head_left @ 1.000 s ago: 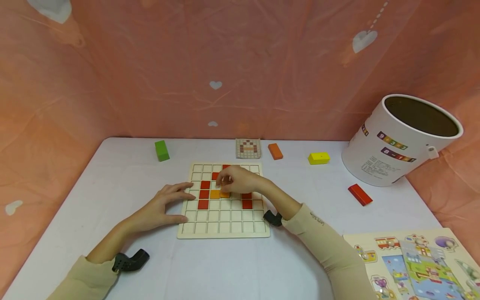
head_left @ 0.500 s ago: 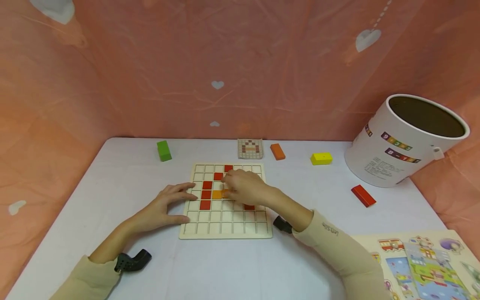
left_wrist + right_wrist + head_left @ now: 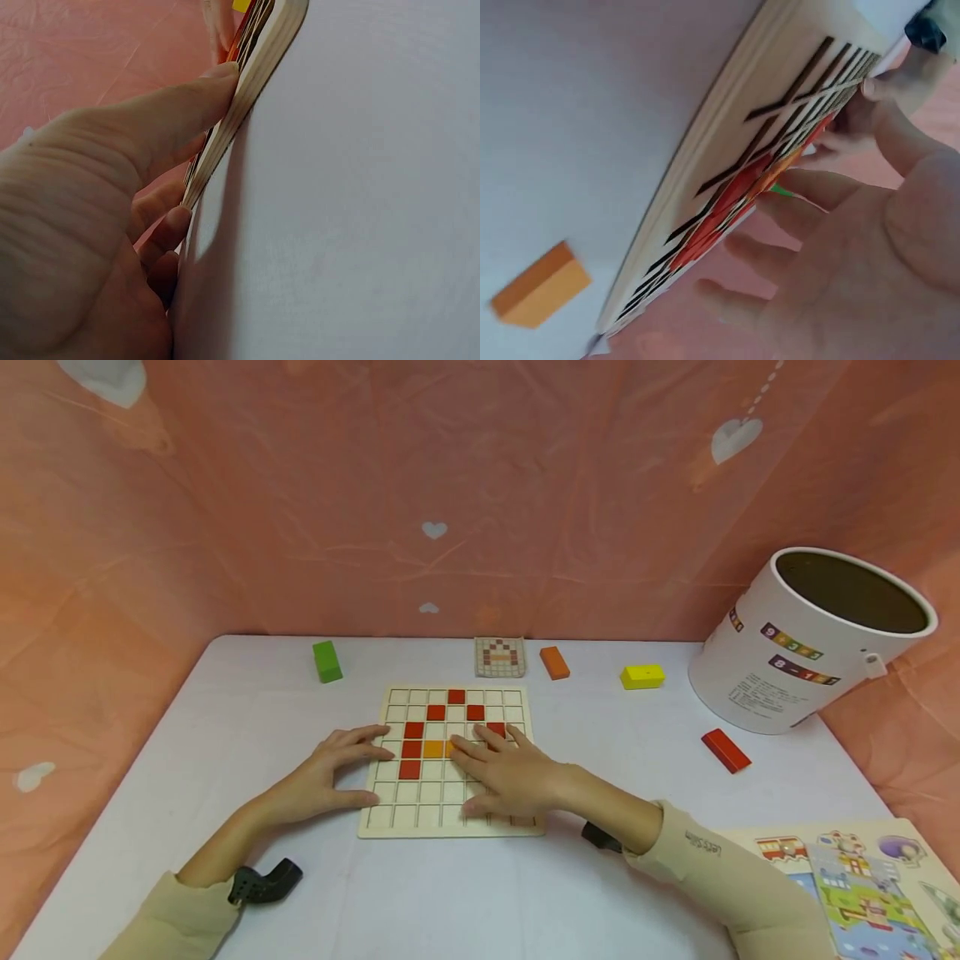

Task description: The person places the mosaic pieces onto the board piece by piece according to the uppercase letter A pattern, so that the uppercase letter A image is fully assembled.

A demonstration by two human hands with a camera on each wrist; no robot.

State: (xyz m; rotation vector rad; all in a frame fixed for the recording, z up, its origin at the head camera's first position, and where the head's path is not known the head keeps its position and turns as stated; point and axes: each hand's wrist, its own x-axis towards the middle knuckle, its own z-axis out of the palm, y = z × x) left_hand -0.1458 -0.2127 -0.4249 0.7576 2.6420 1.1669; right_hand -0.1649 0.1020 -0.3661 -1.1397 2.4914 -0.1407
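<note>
A wooden grid board (image 3: 450, 814) lies on the white table, with several red tiles (image 3: 411, 748) and two orange tiles (image 3: 433, 748) set in its cells. My left hand (image 3: 341, 772) rests at the board's left edge, fingers stretched onto it and thumb against the near corner. The left wrist view shows that thumb (image 3: 172, 112) pressed on the board's edge (image 3: 259, 64). My right hand (image 3: 498, 772) lies flat on the board's right half with fingers spread, holding nothing. In the right wrist view the right hand (image 3: 855, 247) hovers open over the grid (image 3: 780, 97).
Behind the board lie a green block (image 3: 326, 661), a pattern card (image 3: 500, 657), an orange block (image 3: 554, 662) and a yellow block (image 3: 641, 677). A red block (image 3: 726, 751) and a tilted white bucket (image 3: 802, 652) are at the right. A picture puzzle (image 3: 847, 877) sits near right.
My right hand pinched at the orange tile in the board's middle, then let go and drew back toward me, now flat and spread. The left hand stayed put.
</note>
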